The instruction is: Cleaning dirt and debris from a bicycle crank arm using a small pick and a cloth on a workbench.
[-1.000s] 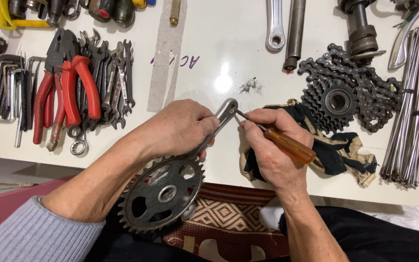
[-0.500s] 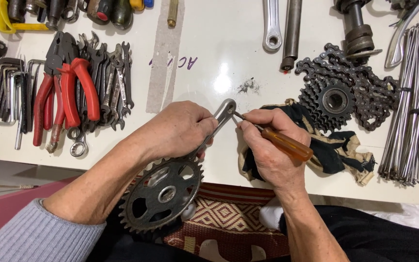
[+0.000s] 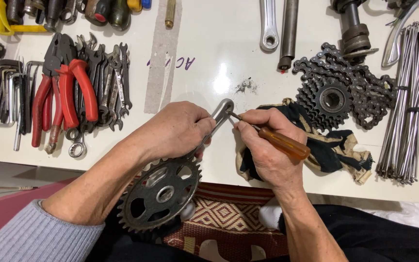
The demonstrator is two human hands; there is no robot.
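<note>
Left hand: the left hand [image 3: 178, 128] wraps round the arm of a bicycle crank [image 3: 197, 145], fingers pressed shut on the metal, holding it slanted over the near edge of the tabletop [image 3: 209, 53].
Right hand: the right hand [image 3: 267, 145] pinches a screwdriver [image 3: 281, 142] with an orange handle, fingers closed on the shaft near the tip.
Crank: its toothed ring [image 3: 161, 194] hangs off the tabletop above the lap; its far end, with the hole, sits between the two hands.
Progress: the screwdriver tip touches the far end of the crank, seemingly at the hole, though the tip is too small to be sure. I judge the picking or scraping there to be under way; dark grit [image 3: 246, 86] lies on the tabletop just beyond, and the ring looks grimy.
Rag: a black and tan rag [image 3: 335, 150] lies under and right of the right hand.
Tabletop: white and glossy. Left, red pliers [image 3: 69, 87] and spanners [image 3: 112, 82]; far right, a chain [image 3: 364, 87] round a gear cluster [image 3: 330, 99], and bundled spokes [image 3: 413, 97].
Room: a patterned woven mat [image 3: 229, 218] shows below the near edge.
</note>
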